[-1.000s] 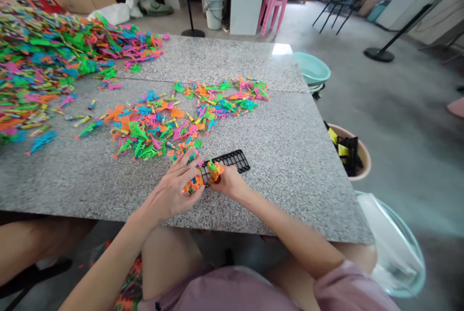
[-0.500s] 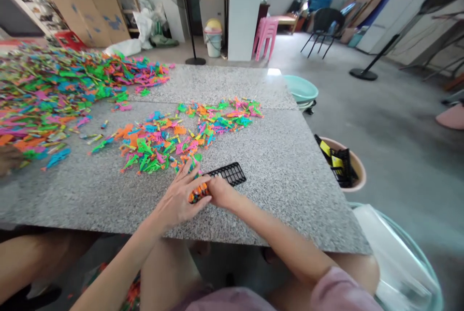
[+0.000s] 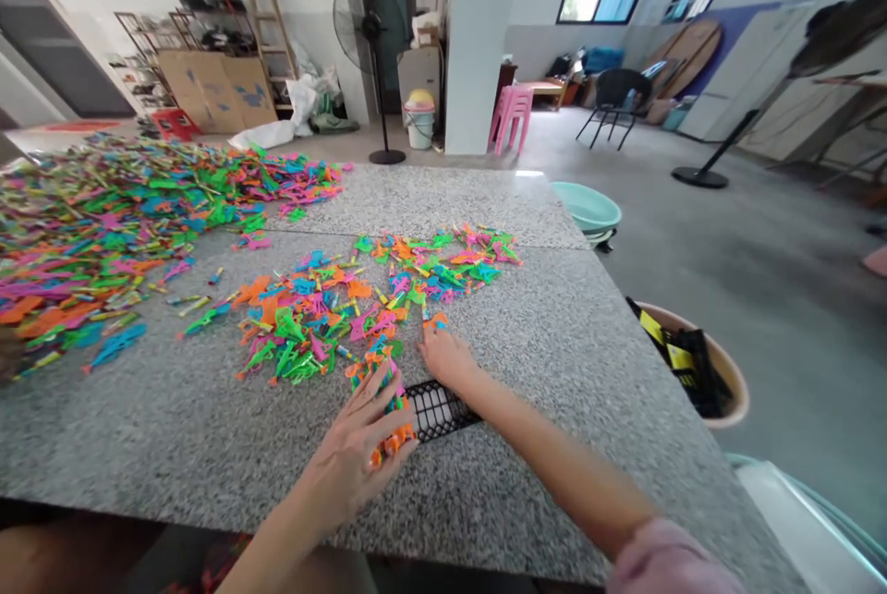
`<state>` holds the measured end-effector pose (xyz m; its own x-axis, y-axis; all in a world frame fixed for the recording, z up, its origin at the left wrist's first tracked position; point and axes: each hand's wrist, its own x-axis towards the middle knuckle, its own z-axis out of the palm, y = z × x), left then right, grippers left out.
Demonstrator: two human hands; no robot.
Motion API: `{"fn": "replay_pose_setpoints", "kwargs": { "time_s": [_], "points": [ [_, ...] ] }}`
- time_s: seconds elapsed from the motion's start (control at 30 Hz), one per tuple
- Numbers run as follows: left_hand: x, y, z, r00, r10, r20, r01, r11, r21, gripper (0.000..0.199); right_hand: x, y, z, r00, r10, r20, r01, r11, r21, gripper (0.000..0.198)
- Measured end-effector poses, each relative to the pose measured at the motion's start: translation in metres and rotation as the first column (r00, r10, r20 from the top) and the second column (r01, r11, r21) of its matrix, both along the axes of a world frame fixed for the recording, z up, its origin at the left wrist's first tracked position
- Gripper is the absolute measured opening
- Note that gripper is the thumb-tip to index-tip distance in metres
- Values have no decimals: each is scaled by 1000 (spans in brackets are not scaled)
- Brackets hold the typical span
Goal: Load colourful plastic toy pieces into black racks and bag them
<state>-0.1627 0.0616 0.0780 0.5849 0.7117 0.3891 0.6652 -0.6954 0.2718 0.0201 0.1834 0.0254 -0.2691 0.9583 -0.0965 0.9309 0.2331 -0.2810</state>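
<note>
A black plastic mesh basket (image 3: pixel 436 411) lies on the granite table, its left end filled with small orange, green and pink plastic toys (image 3: pixel 394 432). My left hand (image 3: pixel 357 437) rests across those toys with its fingers stretched and spread, the thumb along the near side. Beyond the basket, my right hand (image 3: pixel 447 358) has its fingertips closed on a small orange plastic toy (image 3: pixel 435 322); the fingers partly hide it. Just left of that hand is a loose pile of similar bright toys (image 3: pixel 297 335), mixed with small printed tubes.
A much larger heap of toys (image 3: pixel 139 206) covers the table's left side, with part of another person's hand (image 3: pixel 8 349) at its edge. On the floor to the right stand a tub (image 3: pixel 735 391) with black baskets and a turquoise basin (image 3: pixel 589 206). A fan (image 3: pixel 370 26) stands behind.
My right hand has left the basket's filled end and reached forward to an orange toy. My left hand stays over the basket, its fingers now across the toys. The camera view has tilted up.
</note>
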Motion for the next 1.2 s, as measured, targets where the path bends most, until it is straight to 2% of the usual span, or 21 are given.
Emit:
{"fn": "replay_pose_setpoints", "kwargs": {
  "time_s": [0.07,0.17,0.23,0.33,0.4,0.47,0.53,0.63,0.73,0.8,0.83,0.87,0.93,0.97,1.07,1.2],
  "points": [
    [-2,-1,2,1000,-26,-4,26,1000,-15,20,24,-15,1,999,6,34,-5,1000,-18,27],
    [-2,-2,3,999,-34,10,34,999,-20,19,42,-19,9,993,-102,62,104,994,-39,25],
    [0,-2,1,999,-24,20,24,1000,-17,20,37,-11,13,989,-149,18,150,988,-26,31],
    [2,-2,-2,1000,-12,25,13,1000,-17,24,19,8,13,988,-144,-49,146,989,32,50],
    [2,-2,-4,1000,-3,30,3,1000,-18,25,15,19,11,998,-63,-30,64,997,30,46],
    [1,-2,-5,999,6,39,-5,1000,-18,24,24,27,10,995,102,12,-102,994,23,31],
    [0,-1,-7,999,7,50,-6,1000,-19,25,46,31,8,969,241,50,-243,969,49,28],
    [0,0,-8,998,-2,65,3,1000,-21,25,91,29,3,960,277,46,-281,955,92,32],
    [0,2,-10,996,-9,86,9,1000,-2,25,123,18,-3,979,193,-66,-185,977,110,38],
    [0,2,-10,996,-10,94,9,1000,8,24,125,8,-6,992,24,-122,-6,990,143,30],
    [0,3,-10,996,-11,93,10,1000,6,24,120,4,-6,987,-93,-129,112,981,156,26],
    [-1,2,-9,996,-13,90,13,1000,1,24,113,1,-6,968,-215,-126,233,960,152,31],
    [-1,2,-8,996,-22,83,24,1000,-13,24,95,0,-5,900,-422,-106,431,898,88,57],
    [-1,2,-7,996,-24,80,26,999,-21,25,87,2,-3,872,-482,-84,486,873,38,65],
    [0,1,-4,997,-24,79,27,999,-35,24,77,15,3,836,-546,-50,541,836,-91,62],
    [2,2,-5,996,-24,85,27,999,-32,23,97,29,10,866,-500,-10,492,855,-161,43]
  ]
}}
